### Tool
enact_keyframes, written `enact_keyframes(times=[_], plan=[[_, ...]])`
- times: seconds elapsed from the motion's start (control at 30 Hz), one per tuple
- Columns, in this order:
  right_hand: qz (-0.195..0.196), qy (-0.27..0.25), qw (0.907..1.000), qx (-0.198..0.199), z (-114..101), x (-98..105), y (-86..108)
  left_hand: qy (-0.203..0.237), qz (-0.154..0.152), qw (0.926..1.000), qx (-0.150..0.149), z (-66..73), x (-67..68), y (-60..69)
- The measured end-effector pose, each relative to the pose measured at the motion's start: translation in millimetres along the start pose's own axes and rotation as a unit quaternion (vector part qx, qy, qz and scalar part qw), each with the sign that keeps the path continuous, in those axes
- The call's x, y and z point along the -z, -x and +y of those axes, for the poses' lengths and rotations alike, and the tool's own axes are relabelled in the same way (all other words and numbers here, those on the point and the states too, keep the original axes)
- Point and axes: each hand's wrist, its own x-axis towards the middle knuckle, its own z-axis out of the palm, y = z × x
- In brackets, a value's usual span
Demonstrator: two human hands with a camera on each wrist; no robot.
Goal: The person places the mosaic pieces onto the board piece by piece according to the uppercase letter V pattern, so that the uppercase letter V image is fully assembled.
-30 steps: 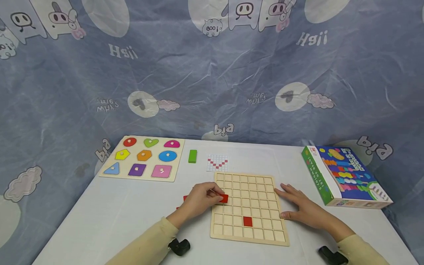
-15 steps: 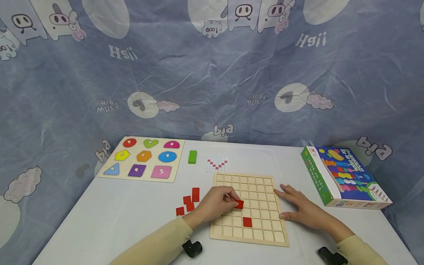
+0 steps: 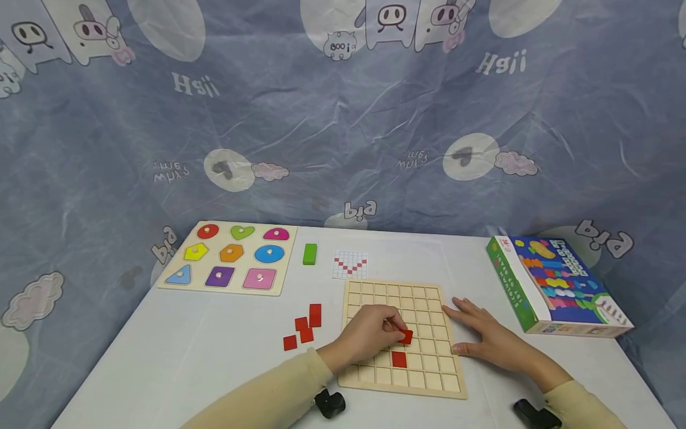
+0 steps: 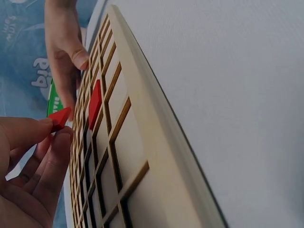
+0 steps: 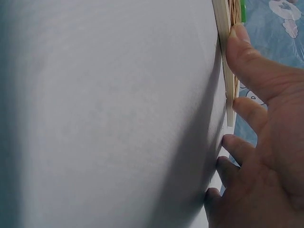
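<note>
Between thumb and fingers, my left hand (image 3: pixel 372 330) pinches a small red square tile (image 3: pixel 407 337) over the wooden grid board (image 3: pixel 396 390). In the left wrist view the pinched tile (image 4: pixel 59 118) is tilted and held just off the grid. Another red tile (image 3: pixel 399 359) lies in a cell nearer the board's front edge. My right hand (image 3: pixel 490 338) rests at the board's right edge, its fingers spread, with thumb and index finger touching the rim (image 5: pixel 225 57) in the right wrist view.
Several loose red tiles (image 3: pixel 306 335) lie left of the board. Behind it is a pattern card (image 3: pixel 351 264) with red squares, beside a green block (image 3: pixel 309 254). A shape puzzle (image 3: pixel 220 291) stands back left, and a colourful box (image 3: pixel 560 286) at the right.
My left hand has moved right across the board with the red tile, from its left edge to near the middle. The loose tiles have come into view. My right hand stays put.
</note>
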Motion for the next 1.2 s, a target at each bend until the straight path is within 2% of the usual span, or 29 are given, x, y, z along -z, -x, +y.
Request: enact_keyframes(times=[0.3,0.47,0.73,1.2], plan=[[-0.002,-0.007,1.0,-0.003,-2.9,0.5,0.6,-0.023,-0.004,0.9997,-0.006,1.8,-12.7,-5.2],[0.0,-0.003,1.0,-0.001,-3.9,1.0,0.1,-0.036,-0.006,0.9992,-0.015,2.3,-14.6,-5.3],[0.005,0.005,1.0,-0.003,-6.7,2.7,0.7,-0.049,-0.002,0.9987,-0.012,0.5,-18.4,-8.4],[0.004,0.009,0.9999,-0.003,-5.1,2.8,0.3,-0.119,0.001,0.9928,-0.015,4.0,-24.5,-8.0]])
